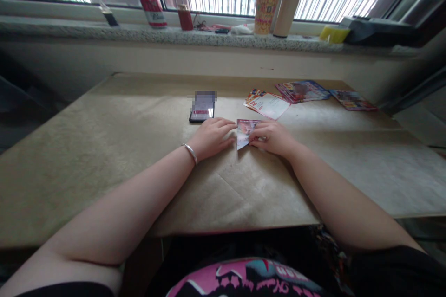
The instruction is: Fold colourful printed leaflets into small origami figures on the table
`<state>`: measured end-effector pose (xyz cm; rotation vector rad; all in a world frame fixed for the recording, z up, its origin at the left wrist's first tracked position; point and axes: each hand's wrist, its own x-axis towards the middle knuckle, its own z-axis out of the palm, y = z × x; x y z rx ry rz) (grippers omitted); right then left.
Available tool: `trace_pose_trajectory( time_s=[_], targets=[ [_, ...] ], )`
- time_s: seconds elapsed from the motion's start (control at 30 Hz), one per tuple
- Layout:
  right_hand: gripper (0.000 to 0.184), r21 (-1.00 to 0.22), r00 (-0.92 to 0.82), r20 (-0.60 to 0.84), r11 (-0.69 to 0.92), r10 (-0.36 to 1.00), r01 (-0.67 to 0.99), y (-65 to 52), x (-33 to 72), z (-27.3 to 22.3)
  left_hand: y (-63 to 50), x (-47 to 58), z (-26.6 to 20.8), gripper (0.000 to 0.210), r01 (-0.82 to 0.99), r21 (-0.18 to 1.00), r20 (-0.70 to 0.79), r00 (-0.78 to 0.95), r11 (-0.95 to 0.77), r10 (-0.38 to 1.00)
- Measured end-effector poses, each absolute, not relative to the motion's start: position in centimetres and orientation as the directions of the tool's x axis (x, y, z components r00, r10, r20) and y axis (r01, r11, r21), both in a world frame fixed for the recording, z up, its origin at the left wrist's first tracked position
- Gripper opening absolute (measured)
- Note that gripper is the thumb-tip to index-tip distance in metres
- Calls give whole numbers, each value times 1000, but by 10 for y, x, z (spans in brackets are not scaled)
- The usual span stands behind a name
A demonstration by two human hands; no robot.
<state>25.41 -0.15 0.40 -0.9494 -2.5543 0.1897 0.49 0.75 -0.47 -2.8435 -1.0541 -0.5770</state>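
A small folded piece of printed paper (pixel 244 131), pinkish with a pointed lower corner, lies on the table between my hands. My right hand (pixel 273 137) has its fingers closed on the paper's right side and hides part of it. Just left of the paper, my left hand (pixel 216 135) rests on the tabletop with its fingers stretched out. Its fingertips come close to the paper's left edge; I cannot tell if they touch it. A silver bracelet circles my left wrist. Beyond the left hand sits a phone (pixel 202 112) with its screen lit.
White-backed printed sheets (pixel 272 106) lie past my right hand, with colourful printed sheets (pixel 303 92) and another small stack (pixel 351 100) farther right. Along the stone windowsill (pixel 125 35) stand a red can (pixel 153 9), a red bottle (pixel 185 17), a patterned cup (pixel 266 11) and a tall tube (pixel 291 0).
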Motion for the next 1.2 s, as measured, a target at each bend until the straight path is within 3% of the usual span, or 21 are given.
trace_pose_trajectory(
  time_s=[0.33, 0.8, 1.2],
  targets=[
    [8, -301, -738, 327, 805, 590, 511, -9, 245, 6, 4, 7, -3, 44, 683, 57, 310, 681, -728, 664],
    [10, -306, -686, 253, 729, 682, 612, -1, 260, 6, 4, 5, -3, 38, 687, 49, 281, 687, -725, 670],
    [20, -345, -655, 312, 724, 688, 597, 13, 273, -3, 2, 5, 0, 40, 688, 99, 209, 692, -719, 691]
  ],
)
